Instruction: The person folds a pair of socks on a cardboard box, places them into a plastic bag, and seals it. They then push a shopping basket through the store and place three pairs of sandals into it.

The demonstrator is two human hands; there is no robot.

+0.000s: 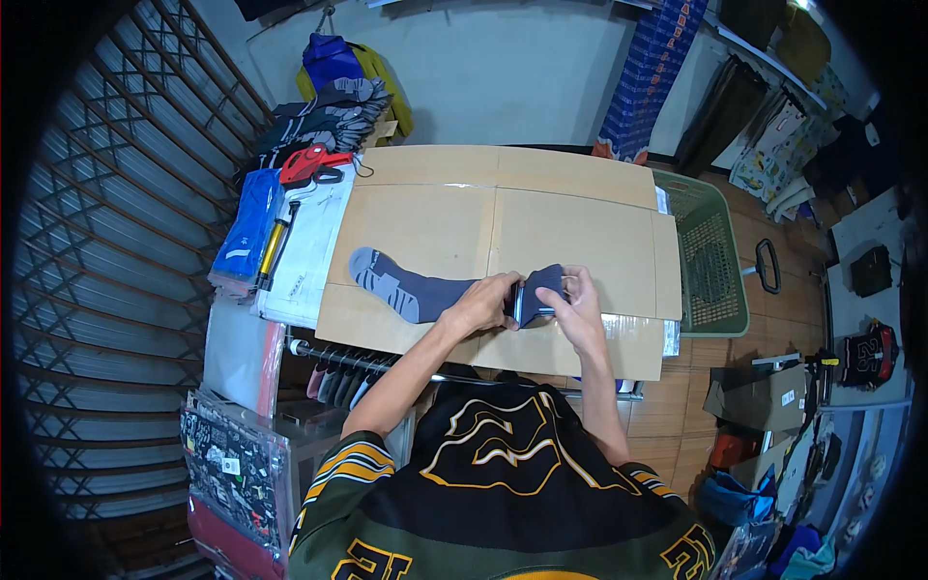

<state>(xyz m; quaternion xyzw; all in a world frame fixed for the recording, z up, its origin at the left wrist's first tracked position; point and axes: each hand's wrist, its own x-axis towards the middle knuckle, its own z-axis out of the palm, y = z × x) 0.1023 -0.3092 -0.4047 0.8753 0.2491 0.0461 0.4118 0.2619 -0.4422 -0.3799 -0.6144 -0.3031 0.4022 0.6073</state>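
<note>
A long dark grey sock (437, 298) with a pale grey toe and heel and light stripes lies on a cardboard sheet (425, 217), its toe toward the left. My left hand (485, 302) closes on its leg near a dark band with a pale edge (518, 305). Around the cuff end (544, 280), my right hand (578, 311) is closed, thumb on top and fingers behind. What lies under my left fingers is partly hidden.
Left of the cardboard are a red and black tool (311, 166), a blue packet (247, 224) and a yellow-handled tool (275, 242). Behind them rises a pile of socks (338, 116). A green basket (715, 261) stands right of the table. Clothes hang below the front edge.
</note>
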